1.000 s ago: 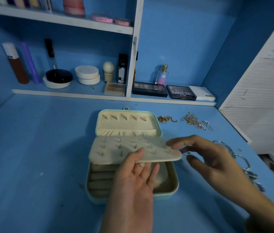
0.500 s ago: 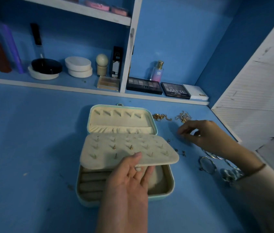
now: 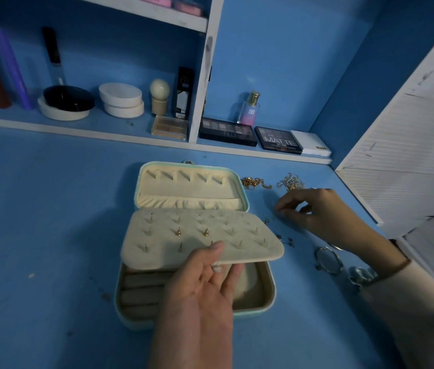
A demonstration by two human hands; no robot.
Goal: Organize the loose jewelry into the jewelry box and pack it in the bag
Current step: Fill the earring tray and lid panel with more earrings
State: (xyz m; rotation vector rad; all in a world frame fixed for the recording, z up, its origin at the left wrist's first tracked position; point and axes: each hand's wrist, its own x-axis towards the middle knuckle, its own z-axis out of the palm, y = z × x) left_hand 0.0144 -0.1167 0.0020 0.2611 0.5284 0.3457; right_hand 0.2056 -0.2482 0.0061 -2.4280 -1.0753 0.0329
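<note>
Two gold studs [image 3: 178,231] sit pinned in the cream panel [image 3: 237,226] of the box [image 3: 266,302]. The box lies open at the middle of the desk [image 3: 51,235], its lid laid back toward the far edge. The left hand [image 3: 205,286] holds the panel lifted off the tray, thumb on top and fingers [image 3: 233,278] beneath its near edge.

Just right of the box a few loose earrings [image 3: 286,239] lie scattered. The right hand [image 3: 319,211] is down near them, thumb and forefinger drawn narrow, nearly a pinch. Whether they have one is too small to tell. Gold chains [image 3: 254,182] and a paler tangle [image 3: 291,182] lie near the far right corner, with silver bangles [image 3: 329,259] by the right edge. No bag shows.

The step in hand seems to be filling the panel with earrings. The next move likely calls for a fine pinch on one tiny piece. Its post would then go into a free slot while the left hand steadies the panel. Chains and bangles remain.
</note>
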